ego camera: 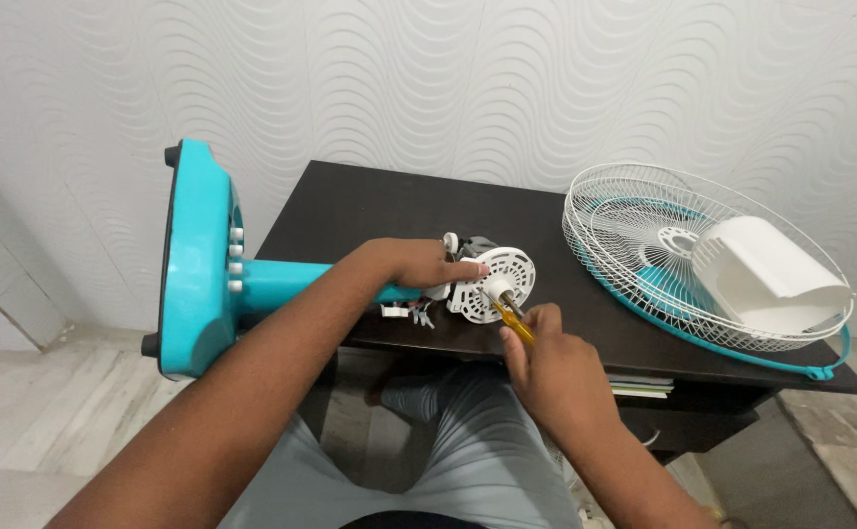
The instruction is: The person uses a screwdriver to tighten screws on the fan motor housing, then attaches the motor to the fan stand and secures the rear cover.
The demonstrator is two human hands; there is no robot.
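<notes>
The teal fan stand (252, 279) is lying on its side across the dark bench (370, 211), its long axis running along the front edge: the round base (193, 260) is hanging off the bench's end by the wall, and the white motor housing (492, 279) is pointing along the bench toward the grille. The left hand (419, 264) is wrapping around the stand's neck just behind the motor, fingers curled shut on it. The right hand (546, 367) is pinching a yellow-handled screwdriver (512, 318), its tip sitting against the motor's front face. Beyond the motor, the white wire grille (644, 294) is lying flat like a bowl, holding teal blades (649, 279) and a white cover (771, 269).
</notes>
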